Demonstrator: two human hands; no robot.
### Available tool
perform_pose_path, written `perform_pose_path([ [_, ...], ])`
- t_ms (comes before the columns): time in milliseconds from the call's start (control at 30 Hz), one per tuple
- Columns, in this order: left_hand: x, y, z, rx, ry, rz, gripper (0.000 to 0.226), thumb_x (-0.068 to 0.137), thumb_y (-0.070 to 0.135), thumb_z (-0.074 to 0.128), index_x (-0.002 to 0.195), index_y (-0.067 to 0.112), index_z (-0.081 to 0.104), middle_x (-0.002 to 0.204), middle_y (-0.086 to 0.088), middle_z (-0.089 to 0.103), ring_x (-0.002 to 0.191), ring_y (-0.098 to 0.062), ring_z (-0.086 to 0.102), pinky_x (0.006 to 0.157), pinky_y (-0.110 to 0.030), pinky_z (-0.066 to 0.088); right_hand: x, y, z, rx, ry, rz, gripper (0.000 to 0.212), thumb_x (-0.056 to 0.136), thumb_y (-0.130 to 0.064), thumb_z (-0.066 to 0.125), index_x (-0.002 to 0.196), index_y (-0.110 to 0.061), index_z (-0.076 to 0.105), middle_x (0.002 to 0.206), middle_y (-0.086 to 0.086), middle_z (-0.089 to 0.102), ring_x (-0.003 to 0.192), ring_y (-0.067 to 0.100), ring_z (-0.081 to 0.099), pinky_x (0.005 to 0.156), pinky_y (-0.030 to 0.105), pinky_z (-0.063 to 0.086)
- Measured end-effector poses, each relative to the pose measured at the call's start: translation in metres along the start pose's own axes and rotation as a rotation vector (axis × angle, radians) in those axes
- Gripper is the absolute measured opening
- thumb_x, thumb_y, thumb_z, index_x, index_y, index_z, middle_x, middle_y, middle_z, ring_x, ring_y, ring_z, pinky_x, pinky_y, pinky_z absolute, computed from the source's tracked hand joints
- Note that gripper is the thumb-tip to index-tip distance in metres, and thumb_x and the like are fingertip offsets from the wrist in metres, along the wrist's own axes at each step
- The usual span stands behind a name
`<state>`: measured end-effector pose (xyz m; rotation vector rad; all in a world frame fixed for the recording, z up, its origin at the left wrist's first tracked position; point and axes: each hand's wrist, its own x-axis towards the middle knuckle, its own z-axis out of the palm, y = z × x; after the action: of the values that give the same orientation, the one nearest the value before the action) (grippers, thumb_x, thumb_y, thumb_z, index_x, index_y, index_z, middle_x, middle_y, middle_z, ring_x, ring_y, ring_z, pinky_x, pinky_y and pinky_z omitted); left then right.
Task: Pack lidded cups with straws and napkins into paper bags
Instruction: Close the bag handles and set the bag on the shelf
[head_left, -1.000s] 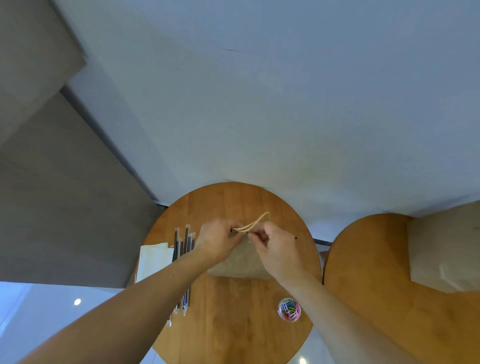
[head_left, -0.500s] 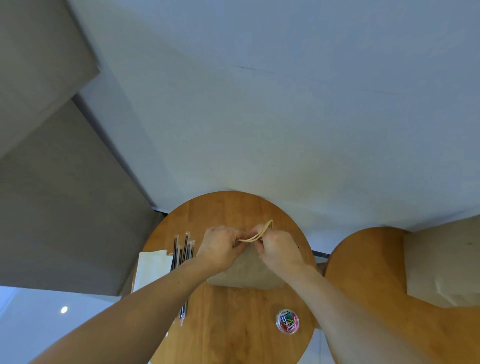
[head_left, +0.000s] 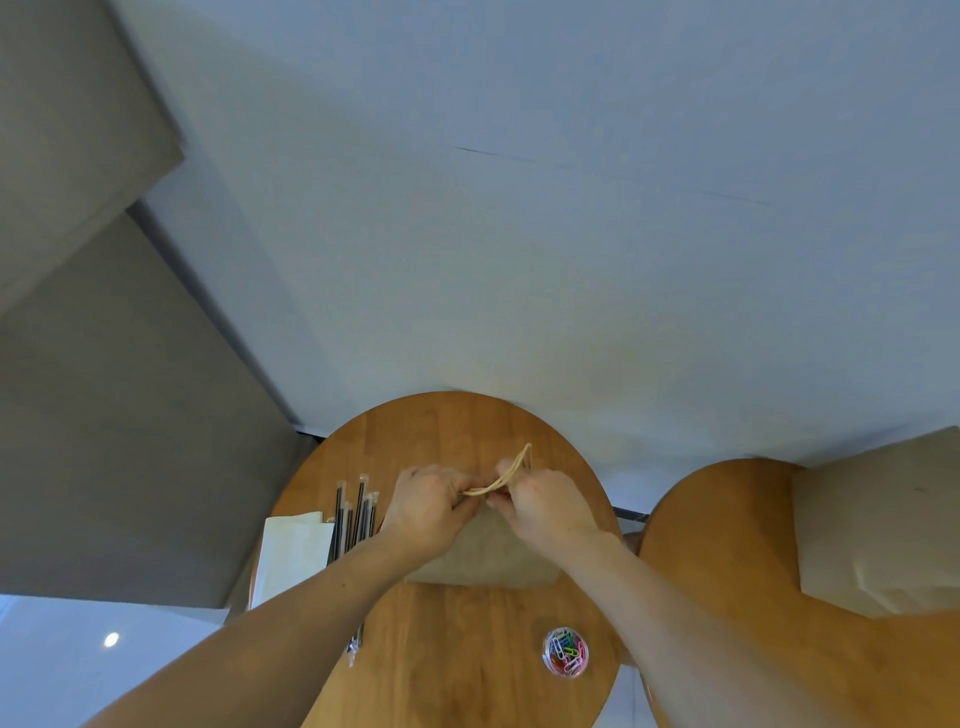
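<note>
A brown paper bag (head_left: 483, 561) stands on the round wooden table (head_left: 457, 426). Its pale twisted-paper handles (head_left: 511, 470) stick up at the top. My left hand (head_left: 428, 506) and my right hand (head_left: 545, 506) meet at the bag's top edge and both pinch it just under the handles. What is inside the bag is hidden. Several wrapped black straws (head_left: 353, 514) lie on the table left of my left hand. Beside them lies a stack of white napkins (head_left: 291, 556). No cup is visible.
A small clear tub of coloured paper clips (head_left: 565, 652) stands near the table's front right. A second wooden table (head_left: 727, 545) to the right carries another brown paper bag (head_left: 878, 525). A grey wall and a white wall lie behind.
My hands have drawn closer together at the bag's top and the handles now lie flatter. The view has tilted slightly, so the table sits lower in the frame.
</note>
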<state>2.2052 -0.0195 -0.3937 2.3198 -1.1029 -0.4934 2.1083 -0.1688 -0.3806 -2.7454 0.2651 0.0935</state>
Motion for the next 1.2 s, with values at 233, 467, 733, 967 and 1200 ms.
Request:
perform_pose_path([
  [233,-0.002,0.000,0.004,-0.017,0.041,0.006,0.017,0.096,0.031,0.060,0.086,0.029,0.074,0.058,0.022,0.040,0.068,-0.007,0.042,0.070,-0.031,0.028,0.000,-0.001,0.006,-0.072,-0.026,0.070,0.027,0.097,-0.041,0.053,0.108,-0.016,0.056,0.090,0.002,0.069,0.082,0.024,0.066,0.062,0.032,0.047],
  [467,-0.007,0.000,0.004,-0.034,0.059,0.018,0.015,0.095,0.031,0.060,0.091,0.034,0.074,0.057,0.024,0.042,0.067,-0.006,0.043,0.068,-0.031,0.030,0.000,-0.003,0.005,-0.075,-0.059,0.076,0.024,0.097,-0.040,0.054,0.105,-0.018,0.060,0.091,0.001,0.069,0.084,0.022,0.066,0.066,0.033,0.050],
  [733,-0.007,-0.009,-0.011,-0.116,0.077,-0.058,0.023,0.083,0.029,0.072,0.105,0.033,0.069,0.089,0.021,0.063,0.092,-0.008,0.059,0.078,-0.028,0.046,-0.034,0.011,0.003,0.111,0.336,-0.097,0.025,0.092,-0.037,0.063,0.112,-0.023,0.068,0.113,-0.009,0.067,0.084,0.008,0.067,0.061,0.030,0.056],
  [967,-0.032,-0.053,-0.005,-0.279,-0.007,-0.319,0.083,0.071,0.028,0.084,0.141,0.035,0.040,0.125,0.017,0.049,0.111,-0.004,0.050,0.079,-0.009,0.039,-0.067,0.054,0.015,0.351,0.174,0.311,0.083,0.079,-0.054,0.074,0.148,-0.032,0.032,0.138,-0.025,0.032,0.117,-0.003,0.041,0.090,0.024,0.045],
  [1200,-0.028,-0.059,0.005,-0.268,-0.138,-0.383,0.032,0.085,0.021,0.071,0.099,0.045,0.054,0.087,0.019,0.062,0.076,0.002,0.061,0.055,-0.007,0.041,-0.067,0.076,0.045,0.589,-0.061,0.500,0.013,0.092,-0.039,0.067,0.098,-0.039,0.056,0.100,-0.013,0.067,0.071,0.003,0.068,0.075,0.037,0.058],
])
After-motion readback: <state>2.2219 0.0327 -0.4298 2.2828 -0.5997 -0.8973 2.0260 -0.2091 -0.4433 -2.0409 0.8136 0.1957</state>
